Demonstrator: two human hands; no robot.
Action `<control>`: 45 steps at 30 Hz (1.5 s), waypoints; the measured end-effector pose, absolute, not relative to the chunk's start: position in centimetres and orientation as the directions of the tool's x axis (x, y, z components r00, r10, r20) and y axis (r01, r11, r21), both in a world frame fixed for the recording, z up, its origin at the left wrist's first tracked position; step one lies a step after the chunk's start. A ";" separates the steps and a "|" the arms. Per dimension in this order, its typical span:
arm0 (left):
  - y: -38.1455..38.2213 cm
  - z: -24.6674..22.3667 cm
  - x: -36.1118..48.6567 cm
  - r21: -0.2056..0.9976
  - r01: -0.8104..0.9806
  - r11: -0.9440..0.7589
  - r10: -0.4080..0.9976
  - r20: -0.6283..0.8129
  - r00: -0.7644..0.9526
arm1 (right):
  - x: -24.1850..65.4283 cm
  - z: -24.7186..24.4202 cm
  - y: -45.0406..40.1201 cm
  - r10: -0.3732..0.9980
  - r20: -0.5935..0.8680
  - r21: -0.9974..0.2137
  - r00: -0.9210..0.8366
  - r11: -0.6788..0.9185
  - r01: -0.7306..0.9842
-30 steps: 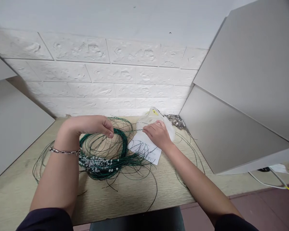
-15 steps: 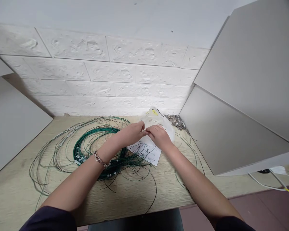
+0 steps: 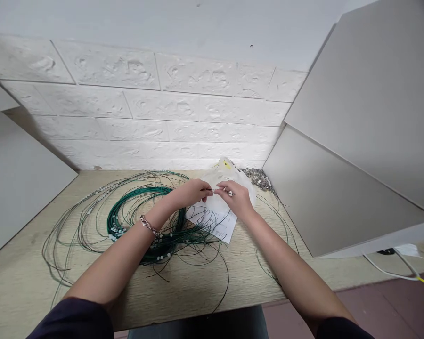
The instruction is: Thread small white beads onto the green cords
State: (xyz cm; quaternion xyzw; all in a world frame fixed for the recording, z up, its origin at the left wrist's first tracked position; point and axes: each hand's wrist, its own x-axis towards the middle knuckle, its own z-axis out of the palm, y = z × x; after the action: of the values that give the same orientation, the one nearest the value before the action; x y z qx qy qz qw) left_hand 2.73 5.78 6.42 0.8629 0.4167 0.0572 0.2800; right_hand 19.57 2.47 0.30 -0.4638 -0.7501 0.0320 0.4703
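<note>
My left hand (image 3: 194, 192) pinches a thin dark wire (image 3: 208, 189) between thumb and forefinger, above the table. Facing it, my right hand (image 3: 237, 197) is closed in a pinch on a small pale piece (image 3: 215, 190) at the end of that wire; its exact kind is too small to tell. Below and left of my hands lies a coil of green wires (image 3: 127, 200) with small white pieces on them, partly hidden by my left forearm. Loose wire ends spread over a white paper with handwriting (image 3: 226, 229). A translucent plastic bag (image 3: 217, 203) lies behind and under my hands.
A heap of small grey bits (image 3: 259, 179) lies in the back right corner of the wooden table (image 3: 183, 294). Pale panels (image 3: 325, 188) stand at both sides, a white brick-pattern wall (image 3: 180, 108) behind. White cables (image 3: 388, 272) hang at the right.
My hands have drawn slightly apart, so a short stretch of wire and the pale piece show between the fingertips. The coil, paper and bag stay put.
</note>
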 end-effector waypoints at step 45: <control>3.6 13.9 -2.0 0.401 0.760 -0.511 0.841 0.052 0.538 | 23.8 -0.1 4.5 0.798 0.589 -0.338 -0.123 0.383 0.860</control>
State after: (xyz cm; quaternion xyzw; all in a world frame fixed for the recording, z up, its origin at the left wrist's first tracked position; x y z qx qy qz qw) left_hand -2.00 3.59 13.90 0.8608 0.4651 0.1208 0.1676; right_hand 23.77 4.46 -0.06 -0.5540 -0.7483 -0.0422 0.3625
